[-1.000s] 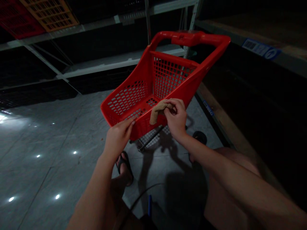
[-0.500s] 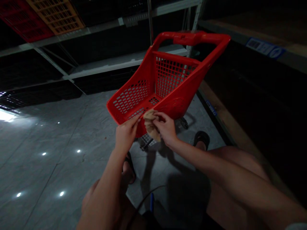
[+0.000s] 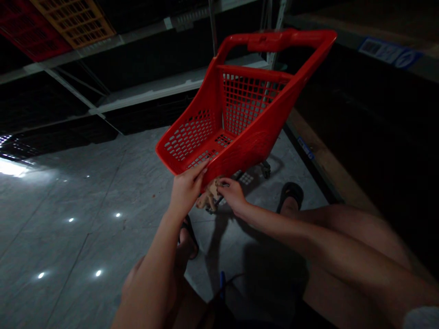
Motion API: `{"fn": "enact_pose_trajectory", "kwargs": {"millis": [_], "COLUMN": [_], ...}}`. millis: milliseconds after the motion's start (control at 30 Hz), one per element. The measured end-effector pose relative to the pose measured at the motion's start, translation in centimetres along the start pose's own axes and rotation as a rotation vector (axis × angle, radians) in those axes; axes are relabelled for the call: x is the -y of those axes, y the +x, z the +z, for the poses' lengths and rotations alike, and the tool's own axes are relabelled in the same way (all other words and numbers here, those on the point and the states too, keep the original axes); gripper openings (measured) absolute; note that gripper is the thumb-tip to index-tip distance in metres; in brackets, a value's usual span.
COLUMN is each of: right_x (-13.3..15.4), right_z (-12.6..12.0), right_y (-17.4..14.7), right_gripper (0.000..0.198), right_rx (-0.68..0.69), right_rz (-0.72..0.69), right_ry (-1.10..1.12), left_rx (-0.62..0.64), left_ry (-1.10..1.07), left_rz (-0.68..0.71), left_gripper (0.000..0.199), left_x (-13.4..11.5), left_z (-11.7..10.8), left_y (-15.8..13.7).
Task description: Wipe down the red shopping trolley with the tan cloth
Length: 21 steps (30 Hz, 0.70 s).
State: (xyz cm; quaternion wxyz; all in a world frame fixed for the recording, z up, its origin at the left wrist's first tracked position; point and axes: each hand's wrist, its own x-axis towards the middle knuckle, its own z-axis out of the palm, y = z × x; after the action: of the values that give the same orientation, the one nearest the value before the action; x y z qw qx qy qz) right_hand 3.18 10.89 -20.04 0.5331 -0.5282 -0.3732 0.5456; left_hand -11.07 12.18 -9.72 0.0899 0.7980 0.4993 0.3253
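Note:
A red plastic shopping cart (image 3: 264, 132) stands in front of me, tilted across the view, its basket holding nothing I can see. My left hand (image 3: 187, 186) is closed over the basket's near rim, thumb and fingers gripping the edge. Low against the cart's near side, my right hand (image 3: 231, 194) pinches a crumpled tan cloth (image 3: 210, 194). The cloth hangs just below the basket's lower edge, in front of the wheel frame. My right fingertips partly hide it.
Metal shelving (image 3: 151, 98) runs behind the cart, with a yellow crate (image 3: 80, 23) and a red crate (image 3: 32, 32) at upper left. A dark shelf with a blue-edged label (image 3: 389, 52) lies to the right. My sandalled foot (image 3: 291, 196) rests on the grey floor (image 3: 92, 196).
My right hand has moved the cloth down from near the rim to the basket's lower edge. My left hand stays on the rim, slightly further right in view.

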Motion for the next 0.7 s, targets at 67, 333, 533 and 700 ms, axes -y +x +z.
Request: {"fn": "enact_pose_trajectory", "kwargs": {"millis": [67,333,533,700], "right_x": [3.4,7.9,3.3,5.6], "right_z": [-0.8,-2.5,-2.0,-7.7], "right_y": [0.8,1.8,2.9,9.1], "right_gripper": [0.018,0.019,0.017,0.014], "right_rx": [-0.013,-0.092,-0.06,-0.356], "right_rz": [-0.057,-0.513,-0.19,-0.014], "right_ry": [0.084,-0.101,-0.03,0.092], "left_rx": [-0.016,-0.195,-0.249,-0.327], "left_ry": [0.002,0.226,0.23,0.227], "left_rz": [-0.007,-0.111,-0.032,0.02], "left_gripper": [0.035,0.032,0.036,0.034], "left_x": [-0.2,-2.9,-3.4,-2.6], "left_z": [0.4,2.5,4.4,5.3], "left_y": [-0.1,0.4,2.8,3.1]}}
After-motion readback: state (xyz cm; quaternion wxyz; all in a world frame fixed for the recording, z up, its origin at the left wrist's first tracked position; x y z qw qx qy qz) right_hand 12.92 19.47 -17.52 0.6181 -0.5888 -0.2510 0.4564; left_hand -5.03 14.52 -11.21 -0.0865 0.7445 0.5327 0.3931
